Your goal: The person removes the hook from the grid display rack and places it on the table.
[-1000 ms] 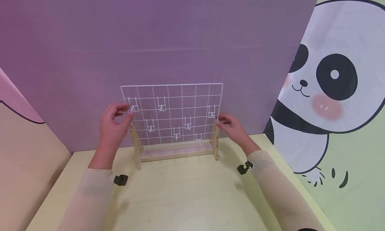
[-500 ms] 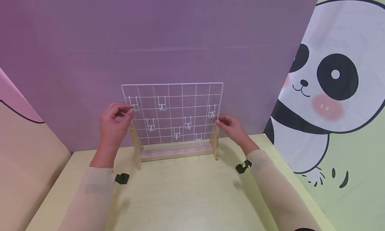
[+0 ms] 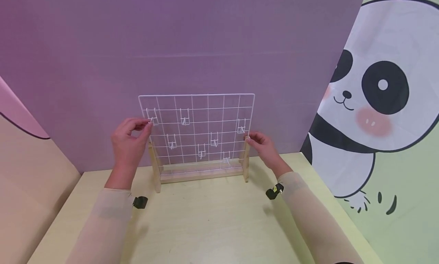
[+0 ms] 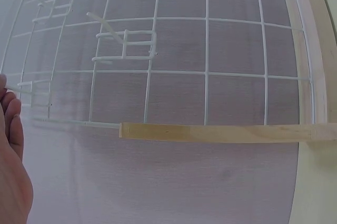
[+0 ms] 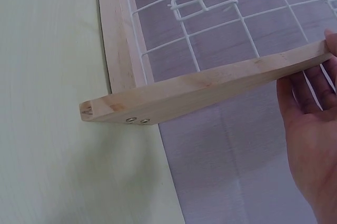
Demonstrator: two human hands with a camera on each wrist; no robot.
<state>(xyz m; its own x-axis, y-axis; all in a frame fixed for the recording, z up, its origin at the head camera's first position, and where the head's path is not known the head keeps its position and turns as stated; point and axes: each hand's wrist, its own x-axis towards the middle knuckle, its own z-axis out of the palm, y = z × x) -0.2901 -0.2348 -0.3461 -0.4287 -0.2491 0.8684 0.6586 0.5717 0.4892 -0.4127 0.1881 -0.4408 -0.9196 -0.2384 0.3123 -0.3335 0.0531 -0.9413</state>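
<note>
A white wire grid rack (image 3: 195, 95) stands upright in a wooden base (image 3: 202, 176), with several white hooks hung on it. At its left edge, my left hand (image 3: 128, 140) pinches the prong of the upper left hook (image 3: 154, 119) between thumb and index finger. The left wrist view catches this hook (image 4: 36, 97) near its left border, most of the hand cut off. On the other side, my right hand (image 3: 265, 147) holds the top of the right wooden post (image 3: 246, 157). Fingers lie behind that post (image 5: 210, 84) in the right wrist view, the thumb partly out of frame.
The rack stands toward the back of a pale wooden table (image 3: 205, 226). Behind it rises a purple wall panel (image 3: 212, 35). A panda picture (image 3: 380, 130) covers the wall at the right. Another hook (image 4: 126, 45) hangs near the left post (image 4: 210, 133).
My left thumb has moved up toward the index finger, and the two now meet at the upper left hook. My right hand stays at the right post; the head view has shifted slightly.
</note>
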